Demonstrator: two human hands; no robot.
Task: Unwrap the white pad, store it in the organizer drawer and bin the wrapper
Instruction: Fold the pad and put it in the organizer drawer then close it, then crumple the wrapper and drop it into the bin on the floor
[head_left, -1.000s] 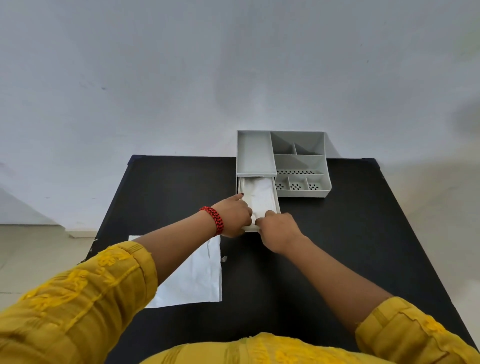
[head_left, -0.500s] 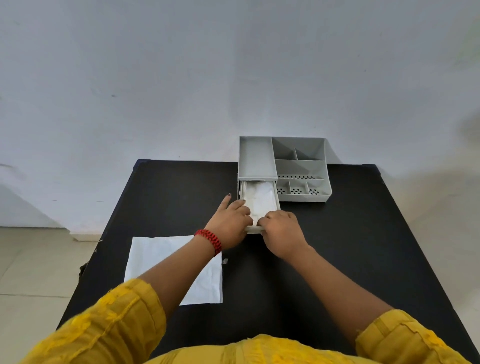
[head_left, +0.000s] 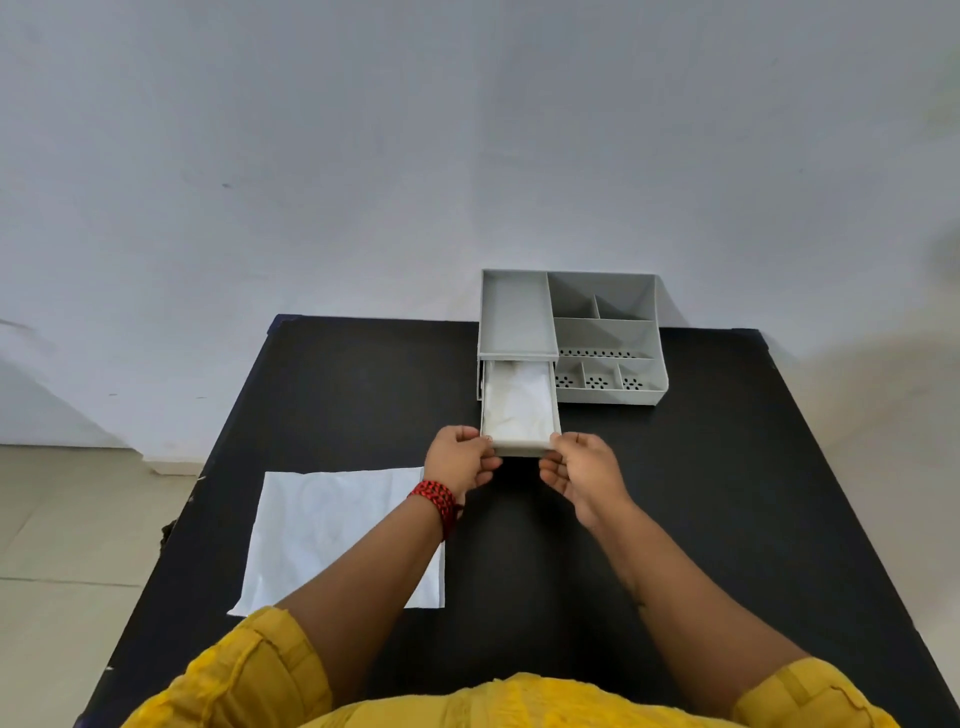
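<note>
Black desk (head_left: 727, 519) against a pale wall. White pad (head_left: 519, 402): soft, light, lying in the pulled-out drawer (head_left: 522, 444). Your left hand (head_left: 460, 460) and right hand (head_left: 582, 470) pinch its front corners. Wrapper (head_left: 332, 525): flimsy, flat on the desk; lift by an edge.

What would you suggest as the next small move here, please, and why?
Probably slide the drawer shut: the white pad already lies inside, and the left hand and right hand grip its front corners. The wrapper on the table can follow.

Pad (head_left: 519, 405) in drawer (head_left: 522, 444); wrapper (head_left: 332, 525) left, nearer.
</note>
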